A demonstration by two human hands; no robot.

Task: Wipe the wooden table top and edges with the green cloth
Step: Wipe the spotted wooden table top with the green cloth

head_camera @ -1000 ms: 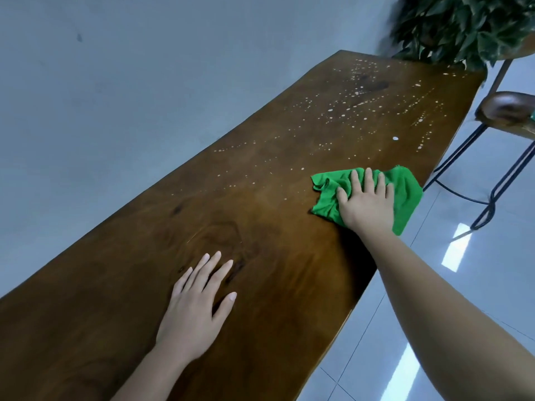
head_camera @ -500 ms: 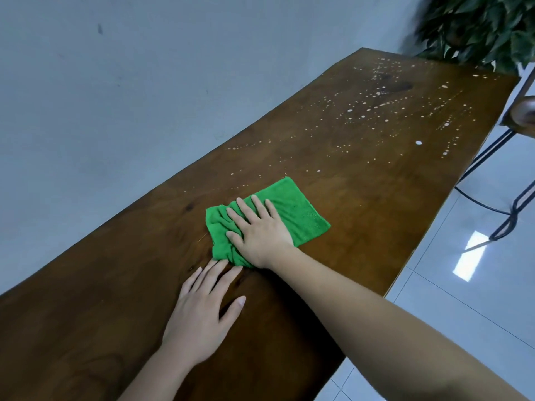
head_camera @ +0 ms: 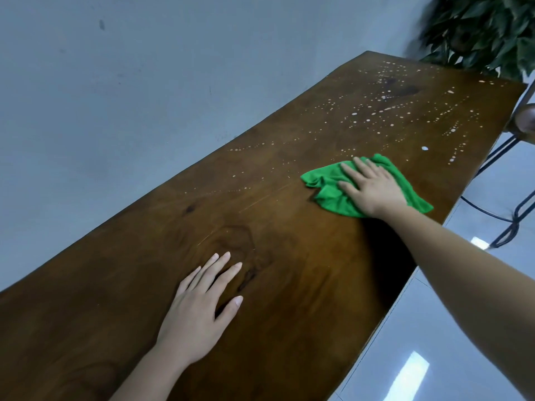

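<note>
A long dark wooden table (head_camera: 289, 285) runs from the near left to the far right along a grey wall. Small white droplets speckle its far half. The green cloth (head_camera: 333, 195) lies bunched on the top, near the right edge. My right hand (head_camera: 372, 188) presses flat on the cloth, fingers spread and pointing to the far end. My left hand (head_camera: 202, 302) rests palm down on bare wood nearer to me, fingers apart, holding nothing.
A leafy green plant (head_camera: 486, 27) stands past the table's far end. A stool with a wooden seat (head_camera: 527, 123) and black metal legs (head_camera: 509, 227) stands to the right on the glossy tiled floor (head_camera: 434, 342). The grey wall (head_camera: 144, 96) borders the table's left side.
My right hand has slid the green cloth from beside my left hand back toward the far right of the table. My left hand has stayed flat in place.
</note>
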